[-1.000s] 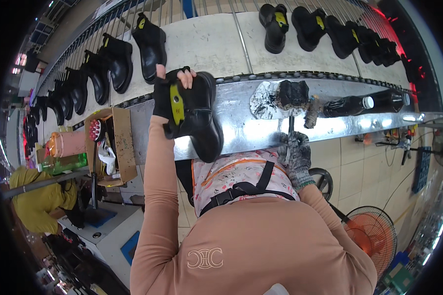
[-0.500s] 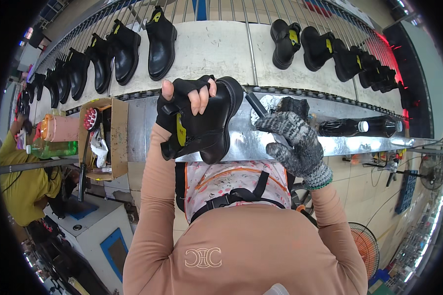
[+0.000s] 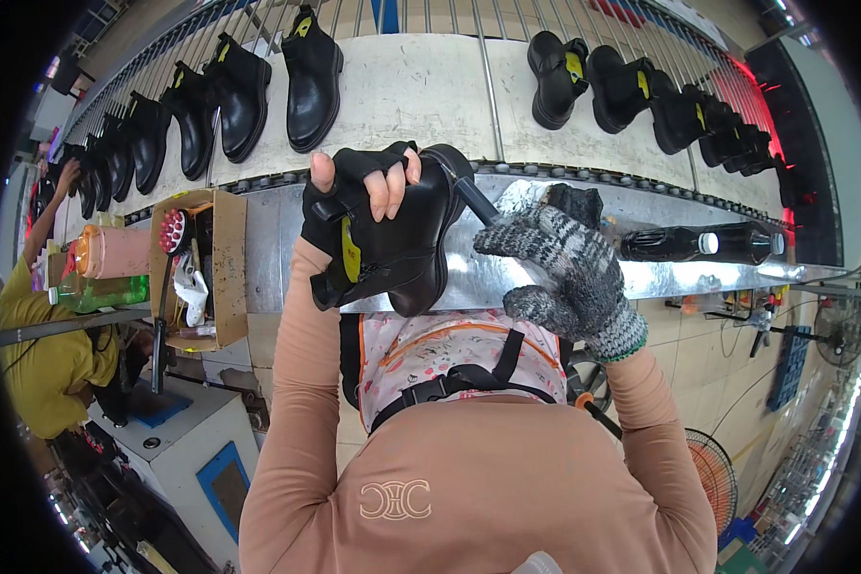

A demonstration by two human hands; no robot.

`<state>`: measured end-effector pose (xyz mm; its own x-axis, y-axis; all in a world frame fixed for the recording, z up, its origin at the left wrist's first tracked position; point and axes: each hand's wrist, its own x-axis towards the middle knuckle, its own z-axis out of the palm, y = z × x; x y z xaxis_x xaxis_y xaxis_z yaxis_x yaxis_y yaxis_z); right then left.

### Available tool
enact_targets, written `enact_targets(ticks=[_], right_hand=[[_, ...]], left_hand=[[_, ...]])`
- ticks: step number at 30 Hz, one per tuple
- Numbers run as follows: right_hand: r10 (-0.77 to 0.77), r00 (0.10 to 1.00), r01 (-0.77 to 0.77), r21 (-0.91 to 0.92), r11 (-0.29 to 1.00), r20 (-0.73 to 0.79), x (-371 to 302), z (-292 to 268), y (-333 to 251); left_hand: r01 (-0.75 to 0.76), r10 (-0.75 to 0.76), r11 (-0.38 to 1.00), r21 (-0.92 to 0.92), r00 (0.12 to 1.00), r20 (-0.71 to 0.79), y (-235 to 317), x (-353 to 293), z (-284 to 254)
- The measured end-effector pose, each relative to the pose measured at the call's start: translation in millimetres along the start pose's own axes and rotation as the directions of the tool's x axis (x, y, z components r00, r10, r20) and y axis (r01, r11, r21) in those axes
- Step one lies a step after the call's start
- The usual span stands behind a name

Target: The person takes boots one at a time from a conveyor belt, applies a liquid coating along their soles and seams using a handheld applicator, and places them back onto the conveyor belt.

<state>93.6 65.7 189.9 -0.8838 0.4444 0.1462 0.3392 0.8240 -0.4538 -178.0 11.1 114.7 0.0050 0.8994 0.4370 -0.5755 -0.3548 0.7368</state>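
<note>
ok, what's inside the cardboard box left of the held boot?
The cardboard box holds a red round-headed brush, white rags and dark tools. Its bottom and lower contents are covered.

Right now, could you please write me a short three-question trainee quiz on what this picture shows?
1. True or false: the left hand grips a black boot.
2. The right hand wears: A) a grey knitted glove, B) nothing, C) a red rubber glove?
3. What dark object lies on the metal bench to the right of the gloved hand?

Key: 1 true; 2 A; 3 a dark bottle on its side.
</note>
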Motion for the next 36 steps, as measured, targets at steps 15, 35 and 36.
enact_targets(ticks=[15,35,36], right_hand=[[-0.099,0.991,0.110,0.131,0.985,-0.086,14.8,0.0,2.3],[-0.173,0.958,0.231,0.261,0.937,-0.227,46.5,99.7,4.3],[-0.163,0.964,0.219,0.282,0.934,-0.210,46.4,103.2,4.6]], left_hand=[[0.023,-0.027,0.998,-0.066,0.998,-0.051,-0.1,0.2,-0.2],[-0.093,0.009,0.959,-0.267,0.953,-0.303,15.6,-22.2,-73.0],[-0.091,0.005,0.959,-0.268,0.952,-0.305,16.2,-23.4,-73.0]])
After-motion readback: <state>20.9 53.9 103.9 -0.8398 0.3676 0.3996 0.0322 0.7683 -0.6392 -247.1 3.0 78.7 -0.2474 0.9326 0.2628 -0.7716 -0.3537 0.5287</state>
